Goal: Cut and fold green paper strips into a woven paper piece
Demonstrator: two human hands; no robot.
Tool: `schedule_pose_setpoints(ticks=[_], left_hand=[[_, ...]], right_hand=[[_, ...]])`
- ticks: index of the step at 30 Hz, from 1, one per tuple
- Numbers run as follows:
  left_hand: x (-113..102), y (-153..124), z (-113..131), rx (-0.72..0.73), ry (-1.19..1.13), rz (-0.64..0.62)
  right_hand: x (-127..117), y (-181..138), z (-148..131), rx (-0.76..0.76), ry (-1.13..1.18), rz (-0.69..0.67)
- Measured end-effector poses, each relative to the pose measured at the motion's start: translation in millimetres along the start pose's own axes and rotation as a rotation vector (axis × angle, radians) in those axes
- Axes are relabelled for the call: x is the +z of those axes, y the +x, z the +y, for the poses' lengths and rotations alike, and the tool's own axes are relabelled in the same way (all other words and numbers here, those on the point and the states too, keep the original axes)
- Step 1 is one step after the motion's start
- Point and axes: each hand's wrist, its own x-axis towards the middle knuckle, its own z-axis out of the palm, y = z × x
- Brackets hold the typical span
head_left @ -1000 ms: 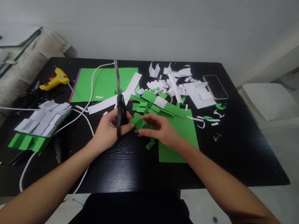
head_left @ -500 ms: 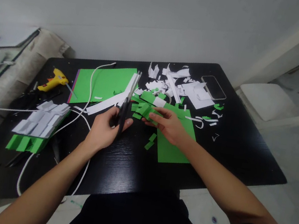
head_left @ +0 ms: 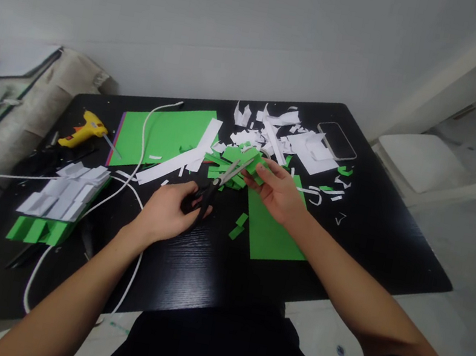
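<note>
Paper (head_left: 257, 162), bright green, is held in the right hand (head_left: 280, 195), taken here as the clock's centre; whether it is one folded piece or several cannot be told. Thumb and fingertips are closed on it in a pinch close to the blade tips, so keeping them behind the cutting line seems wise. From 7 o'clock reach the black-handled scissors (head_left: 218, 181), blades narrowly parted against the green; it is unclear whether any lies between them. The left hand (head_left: 170, 209) is curled round their handles. A clean cut would likely call for seating the edge deeper towards the pivot and closing slowly so nothing slips. Farther out, two green offcuts (head_left: 241, 220) lie at 6 o'clock, a green sheet (head_left: 272, 236) at 5, white paper scraps (head_left: 274, 138) at 12, and a yellow glue gun (head_left: 84, 131) at 9.
</note>
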Motion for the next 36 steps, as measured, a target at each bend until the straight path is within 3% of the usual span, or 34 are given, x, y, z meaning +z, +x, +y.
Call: schedule_pose_setpoints(ticks=[13, 36], left_hand=[[7.3, 0.8, -1.0, 0.048, 0.055, 0.017], [8.6, 0.8, -1.9, 0.026, 0.095, 0.021]], right_hand=[[3.4, -2.1, 8.0, 0.039, -0.074, -0.037], [6.0, -4.0, 7.3, 0.049, -0.074, 0.032]])
